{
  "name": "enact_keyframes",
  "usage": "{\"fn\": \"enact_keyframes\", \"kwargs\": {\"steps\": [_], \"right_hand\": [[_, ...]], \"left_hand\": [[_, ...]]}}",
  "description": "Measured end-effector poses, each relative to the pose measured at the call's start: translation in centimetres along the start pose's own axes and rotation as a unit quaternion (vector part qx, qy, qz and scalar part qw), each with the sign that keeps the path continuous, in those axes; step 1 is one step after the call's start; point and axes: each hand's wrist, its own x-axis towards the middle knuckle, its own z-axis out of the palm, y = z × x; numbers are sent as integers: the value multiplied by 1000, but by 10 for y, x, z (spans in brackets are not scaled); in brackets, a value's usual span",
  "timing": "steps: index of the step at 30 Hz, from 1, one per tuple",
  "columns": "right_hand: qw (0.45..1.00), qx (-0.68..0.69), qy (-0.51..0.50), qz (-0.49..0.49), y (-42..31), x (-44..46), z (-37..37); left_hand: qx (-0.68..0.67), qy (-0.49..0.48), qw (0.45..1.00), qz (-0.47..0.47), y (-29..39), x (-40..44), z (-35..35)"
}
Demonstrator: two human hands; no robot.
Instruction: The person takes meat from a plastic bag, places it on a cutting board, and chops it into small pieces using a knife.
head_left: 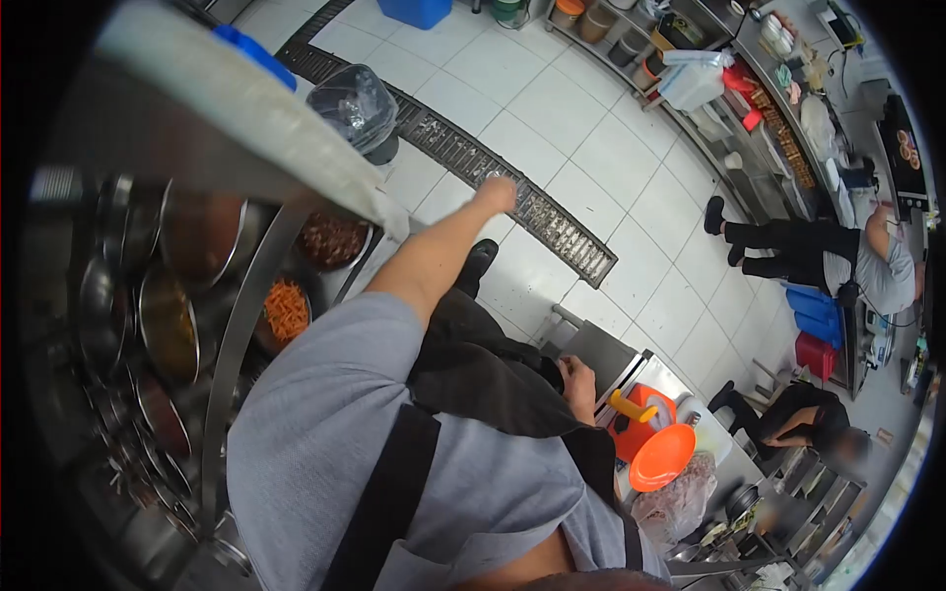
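Note:
My left hand is stretched out over the floor drain grate; it looks rounded, and its fingers are too indistinct to read. Close to my dark apron, my right hand has its fingers curled together by the edge of a metal counter. What it holds, if anything, is hidden. Beside that hand are an orange container with a yellow handle and an orange plate. A bin with a clear liner stands beyond my left forearm.
Shredded carrot and several metal food pans lie left, behind a metal frame. A person in grey stands at the right counter; another in black is lower right. Shelves line the upper right. White floor tiles lie between.

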Motion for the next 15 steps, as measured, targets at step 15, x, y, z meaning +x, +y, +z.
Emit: {"fn": "enact_keyframes", "kwargs": {"steps": [15], "right_hand": [[998,-21,-45,44,-13,13,-2]], "left_hand": [[129,-36,981,-142,-71,43,-35]]}}
